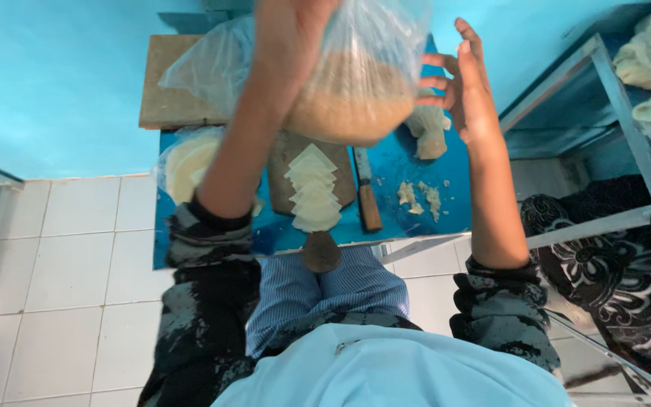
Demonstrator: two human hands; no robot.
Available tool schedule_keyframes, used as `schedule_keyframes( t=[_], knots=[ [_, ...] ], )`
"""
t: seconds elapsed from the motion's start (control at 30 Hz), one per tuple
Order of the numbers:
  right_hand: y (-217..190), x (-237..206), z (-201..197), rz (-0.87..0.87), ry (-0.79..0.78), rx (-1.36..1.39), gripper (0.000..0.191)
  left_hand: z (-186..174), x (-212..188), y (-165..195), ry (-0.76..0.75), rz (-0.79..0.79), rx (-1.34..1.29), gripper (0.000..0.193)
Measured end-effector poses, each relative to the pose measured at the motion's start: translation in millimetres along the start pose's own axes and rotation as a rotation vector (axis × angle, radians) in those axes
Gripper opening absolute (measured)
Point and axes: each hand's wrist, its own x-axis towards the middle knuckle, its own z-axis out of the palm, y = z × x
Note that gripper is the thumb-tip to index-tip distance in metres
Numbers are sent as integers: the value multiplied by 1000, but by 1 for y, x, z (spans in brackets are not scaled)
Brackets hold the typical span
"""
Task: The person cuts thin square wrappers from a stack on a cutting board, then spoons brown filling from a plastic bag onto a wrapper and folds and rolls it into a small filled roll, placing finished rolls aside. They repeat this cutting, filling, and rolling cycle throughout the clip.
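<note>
Blue desk [416, 162] below, wooden board [284, 158] on it with stack of cut dough triangles [313, 188], stack running toward person. Clear plastic bag [356, 71] held high over board, tan crumbly filling pooled in bottom. Left hand [291, 38] grips bag at upper part, fingers closed on plastic. Right hand [465, 83] open, fingers spread, just beside bag's right side, contact unclear. Knife [367, 196] right of board, dough scraps [420, 196] beyond it. Round dough sheets [186, 166] at left.

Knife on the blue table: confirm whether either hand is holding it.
No. The knife lies untouched on the blue table, while the left hand grips a plastic bag.
</note>
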Motion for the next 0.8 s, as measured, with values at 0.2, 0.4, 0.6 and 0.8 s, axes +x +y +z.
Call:
schedule_keyframes(
  t=[0.2, 0.4, 0.6, 0.8],
  knots=[
    [16, 11, 7, 13, 127, -162, 89, 79, -14, -30, -146, -341, -710, 15],
    [25, 15, 31, -42, 246, -229, 96, 68, -13, -46, -219, -469, -933, 13],
    [29, 14, 55, -80, 125, -354, 89, 19, -45, -36, -120, -587, -761, 10],
    [38, 8, 60, -201, 21, -351, 95, -1, -75, -23, -257, -652, -494, 24]
  ],
)
